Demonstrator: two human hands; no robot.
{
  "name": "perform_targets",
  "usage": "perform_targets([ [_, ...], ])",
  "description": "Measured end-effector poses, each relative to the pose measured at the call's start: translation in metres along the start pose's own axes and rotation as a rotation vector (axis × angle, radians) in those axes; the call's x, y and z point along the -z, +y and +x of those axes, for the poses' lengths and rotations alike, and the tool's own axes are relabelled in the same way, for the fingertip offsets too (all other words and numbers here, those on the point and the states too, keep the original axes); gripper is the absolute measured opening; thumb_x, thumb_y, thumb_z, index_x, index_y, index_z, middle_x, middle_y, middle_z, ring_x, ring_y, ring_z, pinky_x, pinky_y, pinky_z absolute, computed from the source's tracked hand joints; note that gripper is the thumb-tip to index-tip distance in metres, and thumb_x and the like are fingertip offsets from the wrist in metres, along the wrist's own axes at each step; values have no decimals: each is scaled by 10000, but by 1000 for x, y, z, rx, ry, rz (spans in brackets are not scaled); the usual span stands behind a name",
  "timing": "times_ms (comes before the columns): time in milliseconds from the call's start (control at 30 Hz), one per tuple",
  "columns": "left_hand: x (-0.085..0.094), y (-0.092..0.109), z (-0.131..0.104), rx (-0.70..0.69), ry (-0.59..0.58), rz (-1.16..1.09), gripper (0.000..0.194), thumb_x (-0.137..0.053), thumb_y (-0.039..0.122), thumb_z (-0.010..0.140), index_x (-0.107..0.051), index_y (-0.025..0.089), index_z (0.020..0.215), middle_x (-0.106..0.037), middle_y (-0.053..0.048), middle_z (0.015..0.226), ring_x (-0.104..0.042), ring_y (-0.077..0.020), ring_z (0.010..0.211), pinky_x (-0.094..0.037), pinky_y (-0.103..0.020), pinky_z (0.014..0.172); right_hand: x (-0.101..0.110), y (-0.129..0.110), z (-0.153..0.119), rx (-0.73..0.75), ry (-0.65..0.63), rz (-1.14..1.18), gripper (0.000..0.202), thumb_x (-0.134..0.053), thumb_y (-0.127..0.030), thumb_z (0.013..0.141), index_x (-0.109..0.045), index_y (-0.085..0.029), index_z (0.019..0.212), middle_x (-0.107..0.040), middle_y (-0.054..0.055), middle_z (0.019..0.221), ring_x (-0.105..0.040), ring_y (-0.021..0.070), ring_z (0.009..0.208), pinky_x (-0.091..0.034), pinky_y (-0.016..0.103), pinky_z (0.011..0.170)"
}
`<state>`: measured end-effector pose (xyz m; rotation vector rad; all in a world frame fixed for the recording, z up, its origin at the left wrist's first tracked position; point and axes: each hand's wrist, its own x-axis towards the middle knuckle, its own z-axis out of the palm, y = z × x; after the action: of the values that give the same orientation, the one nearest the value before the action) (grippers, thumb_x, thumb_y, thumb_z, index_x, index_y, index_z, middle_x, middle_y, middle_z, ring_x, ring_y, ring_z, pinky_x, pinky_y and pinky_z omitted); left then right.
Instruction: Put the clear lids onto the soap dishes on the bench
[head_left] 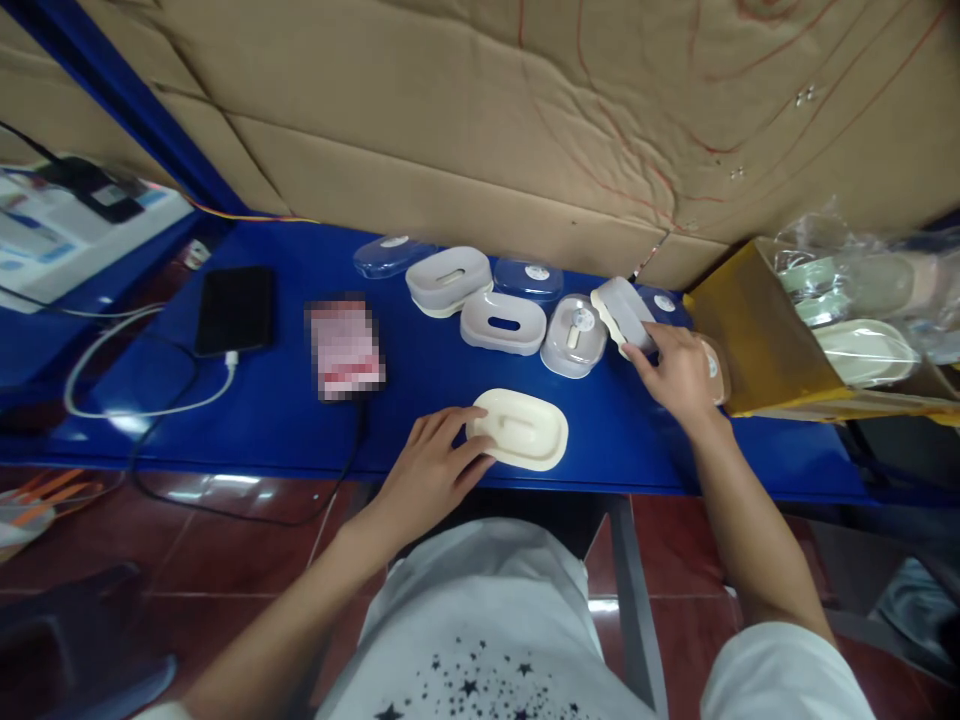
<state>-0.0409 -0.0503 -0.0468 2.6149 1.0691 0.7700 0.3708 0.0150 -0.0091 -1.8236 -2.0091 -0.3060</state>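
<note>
My left hand pinches the left end of a shallow cream oval tray near the table's front edge, with the thumb and fingers on its rim. Farther right, my right hand grips a whitish oval plastic dish with a cream wavy-edged part along its left side; it stands tilted. Just left of that sits an oval box with a clear lid. Two white oval dishes, one with a dark slot and one stacked on a cream piece, lie beyond the cream tray.
Clear lids lie along the back of the blue table. A cardboard box of bagged parts stands right, by a brownish lid. Left are a pixelated item, a black device and cables. A cardboard wall closes the back.
</note>
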Motion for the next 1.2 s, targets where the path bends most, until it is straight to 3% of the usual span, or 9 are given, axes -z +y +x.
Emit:
perform_targets([
  [167, -8, 12, 18, -51, -66, -53, 137, -626, 227, 1079, -748, 247, 1136, -679, -116, 1431, -638, -321, 1303, -544, -505, 1049, 10, -15, -36, -51, 60, 62, 577, -511, -680, 1066, -747, -217, 1318, -810, 151, 1240, -734, 397, 1162, -552, 604, 1071],
  [300, -9, 8, 19, -14, -20, -23, 103, -646, 249, 1074, -736, 251, 1124, -689, -106, 1431, -651, -322, 1295, -538, -500, 1032, 23, -47, -81, 4, 106, 66, 449, -604, -525, 1076, -689, -285, 1445, -800, 115, 1297, -743, 376, 1181, -563, 576, 1048],
  [433, -3, -8, 10, 126, 113, 122, 92, -666, 258, 1060, -729, 243, 1125, -715, -125, 1373, -673, -358, 1254, -541, -522, 979, 31, -79, -126, 157, 77, 2, 623, -676, -348, 1061, -498, -383, 1658, -782, 64, 1394, -755, 347, 1195, -536, 537, 1029],
  [533, 2, -13, 5, 234, 215, 204, 140, -692, 257, 1044, -723, 250, 1180, -697, -139, 1394, -667, -391, 1269, -526, -572, 1010, 33, -91, -144, 217, 39, 19, 772, -700, -278, 1052, -359, -421, 1729, -781, 34, 1412, -760, 323, 1194, -515, 517, 1032],
  [633, 4, -3, 6, 192, 261, 121, 329, -703, 239, 1038, -672, 279, 1363, -645, -155, 1487, -632, -398, 1358, -519, -594, 1087, 33, -99, -148, 255, -57, 131, 798, -689, -259, 1062, -313, -451, 1739, -773, 3, 1429, -752, 307, 1224, -517, 514, 1043],
  [733, 0, 14, 13, -2, 135, -53, 451, -692, 261, 1059, -583, 301, 1495, -568, -156, 1595, -580, -367, 1467, -536, -565, 1160, 33, -105, -142, 312, -125, 263, 779, -669, -247, 1075, -310, -437, 1740, -752, 0, 1466, -729, 293, 1277, -540, 518, 1069],
  [833, -8, 23, 21, -123, 23, -131, 382, -665, 286, 1088, -599, 281, 1464, -513, -163, 1661, -525, -356, 1548, -532, -578, 1215, 33, -111, -131, 391, -150, 307, 745, -659, -235, 1083, -337, -380, 1739, -750, 23, 1470, -721, 274, 1288, -570, 504, 1078],
  [1067, -20, 12, 16, -196, -7, -20, 339, -676, 255, 1080, -647, 214, 1415, -529, -182, 1670, -507, -351, 1577, -534, -566, 1252, 27, -120, -130, 520, -145, 194, 553, -629, -246, 1107, -508, -239, 1647, -761, 61, 1455, -709, 258, 1329, -586, 468, 1098],
  [1200, -19, 11, 17, -199, -10, 1, 315, -679, 271, 1079, -673, 200, 1385, -554, -186, 1638, -530, -366, 1551, -543, -577, 1243, 36, -89, -106, 496, -188, 288, 476, -563, -400, 1141, -569, -247, 1591, -724, 67, 1512, -650, 251, 1434, -535, 482, 1199],
])
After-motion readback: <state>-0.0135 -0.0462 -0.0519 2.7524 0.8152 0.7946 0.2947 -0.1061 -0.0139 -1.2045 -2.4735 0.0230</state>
